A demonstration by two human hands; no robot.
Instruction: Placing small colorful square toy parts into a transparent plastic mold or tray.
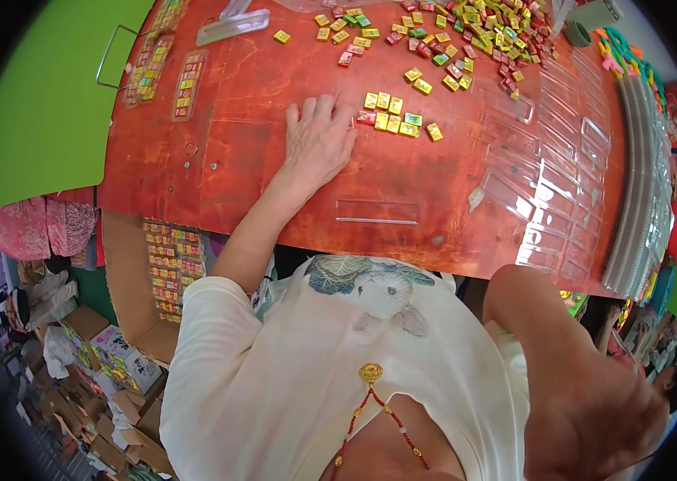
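My left hand [318, 143] lies palm down on the red tabletop, its fingers extended and slightly apart. Its thumb side is close beside a small group of tiny boxes; whether it touches the red box [366, 118] at the group's left end I cannot tell. Beside that are several yellow boxes [394, 123] in rough rows and a green-and-yellow box [413, 119]. One yellow box [434, 131] sits apart at the right. Between this group and my body lies a narrow clear plastic tray [376, 212]. My right arm is bent up close to me, and the right hand [607, 417] is blurred, its fingers indistinct.
A pile of tiny boxes [491, 32] spreads over the far side. Clear trays [547, 192] cover the right, beside a long stack of trays [639, 184]. Filled trays [188, 86] lie far left. A cardboard carton [126, 280] with filled packs stands below the left edge.
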